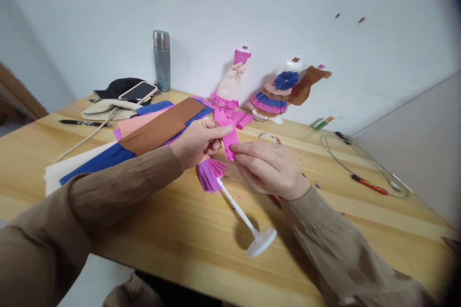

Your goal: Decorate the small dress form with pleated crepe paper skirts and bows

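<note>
Both hands meet over the middle of the table at a strip of bright pink crepe paper [229, 140]. My left hand [198, 141] pinches its upper part between thumb and curled fingers. From the right, my right hand [268, 165] grips the strip's lower end with thumb and fingertips. Just below the hands, a pleated pink and purple paper skirt [209, 175] sits on a white stand [248, 220], which lies tilted with its round base towards me. More pink crepe paper [241, 119] lies behind the strip.
Stacked crepe paper sheets [158, 127] lie left, near a pen [86, 123], a phone [139, 91] and a flask [162, 60]. Against the wall stand a pink-topped paper dress [230, 81], a tiered one [275, 93] and a brown one [308, 84]. A red-handled tool with a cord [370, 185] lies right.
</note>
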A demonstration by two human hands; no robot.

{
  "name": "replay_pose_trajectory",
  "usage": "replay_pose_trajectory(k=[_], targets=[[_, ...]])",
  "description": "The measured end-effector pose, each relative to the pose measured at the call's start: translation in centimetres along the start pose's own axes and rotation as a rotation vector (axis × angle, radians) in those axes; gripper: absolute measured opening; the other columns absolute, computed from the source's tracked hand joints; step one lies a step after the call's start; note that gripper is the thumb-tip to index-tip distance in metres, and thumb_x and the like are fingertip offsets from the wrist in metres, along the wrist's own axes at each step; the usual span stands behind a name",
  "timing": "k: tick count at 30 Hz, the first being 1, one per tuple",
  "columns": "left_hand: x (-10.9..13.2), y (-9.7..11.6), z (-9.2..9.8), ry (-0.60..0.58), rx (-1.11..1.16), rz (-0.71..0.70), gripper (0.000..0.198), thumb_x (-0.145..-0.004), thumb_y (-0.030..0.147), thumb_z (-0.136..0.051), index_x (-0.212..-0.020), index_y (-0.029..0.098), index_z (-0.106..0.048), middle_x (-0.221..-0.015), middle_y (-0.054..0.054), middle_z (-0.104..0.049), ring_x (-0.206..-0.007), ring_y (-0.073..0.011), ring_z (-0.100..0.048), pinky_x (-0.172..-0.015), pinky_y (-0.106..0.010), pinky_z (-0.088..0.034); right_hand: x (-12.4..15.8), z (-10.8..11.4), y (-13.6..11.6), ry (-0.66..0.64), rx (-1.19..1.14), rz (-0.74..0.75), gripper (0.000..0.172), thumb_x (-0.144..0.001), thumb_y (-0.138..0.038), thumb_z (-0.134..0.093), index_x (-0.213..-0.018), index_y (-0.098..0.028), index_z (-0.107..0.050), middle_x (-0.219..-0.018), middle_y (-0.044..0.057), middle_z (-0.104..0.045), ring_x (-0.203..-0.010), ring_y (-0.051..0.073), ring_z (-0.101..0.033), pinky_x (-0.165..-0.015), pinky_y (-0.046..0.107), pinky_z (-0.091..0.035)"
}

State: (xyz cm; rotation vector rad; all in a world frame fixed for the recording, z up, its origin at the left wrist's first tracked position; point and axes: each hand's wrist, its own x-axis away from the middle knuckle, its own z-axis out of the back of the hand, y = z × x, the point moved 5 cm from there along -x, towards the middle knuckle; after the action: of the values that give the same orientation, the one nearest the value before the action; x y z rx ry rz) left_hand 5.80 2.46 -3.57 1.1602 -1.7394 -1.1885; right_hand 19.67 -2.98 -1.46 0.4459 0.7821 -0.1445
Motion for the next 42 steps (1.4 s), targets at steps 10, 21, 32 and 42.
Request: replay_pose_trajectory(k=[10, 21, 32, 42], targets=[[-0.2, 0.4, 0.5, 0.057, -0.047, -0.077, 0.035, -0.090, 0.011, -0.057, -0.056, 0.011, -0.054, -0.038, 0.003, -0.045, -0.034, -0.0032, -0.035, -0.039, -0.018, -0.021, 0.0, -0.1, 0.3, 0.006, -0.100, -0.089, 0.015, -0.083, -0.008, -0.062, -0.097, -0.014, -0.065, -0.093, 0.014, -0.075, -0.082, 0.023, -0.072, -0.070, 0.033, -0.060], [0.2, 0.7, 0.4, 0.080, -0.338, -0.076, 0.042, -0.085, 0.012, -0.061, -0.045, 0.012, -0.050, -0.035, 0.004, -0.044, -0.033, -0.0022, -0.034, -0.038, -0.017, -0.023, -0.6, -0.7, 1.5, -0.064, -0.435, -0.530, 0.011, -0.091, -0.016, -0.059, -0.083, -0.019, -0.065, -0.070, 0.000, -0.070, -0.059, 0.011, -0.062, -0.058, 0.026, -0.049], [0.5, 0.3, -0.3, -0.032, -0.413, -0.068, 0.037, -0.083, 0.018, -0.061, -0.047, 0.013, -0.052, -0.038, 0.005, -0.044, -0.036, -0.0028, -0.036, -0.037, -0.016, -0.025, 0.1, -1.4, 1.6, -0.042, -0.642, -0.911, 0.012, -0.088, -0.019, -0.060, -0.077, -0.017, -0.062, -0.064, -0.002, -0.060, -0.049, 0.008, -0.057, -0.046, 0.022, -0.045], [0.1, -0.3, -0.4, -0.050, -0.330, -0.031, 0.045, -0.092, 0.027, -0.055, -0.049, 0.012, -0.056, -0.040, 0.001, -0.049, -0.034, -0.0036, -0.040, -0.036, -0.016, -0.028, 1.2, -2.0, 2.2, -0.029, -0.705, -1.055, 0.014, -0.087, -0.025, -0.057, -0.076, -0.017, -0.057, -0.059, -0.003, -0.054, -0.045, 0.010, -0.053, -0.043, 0.023, -0.042]])
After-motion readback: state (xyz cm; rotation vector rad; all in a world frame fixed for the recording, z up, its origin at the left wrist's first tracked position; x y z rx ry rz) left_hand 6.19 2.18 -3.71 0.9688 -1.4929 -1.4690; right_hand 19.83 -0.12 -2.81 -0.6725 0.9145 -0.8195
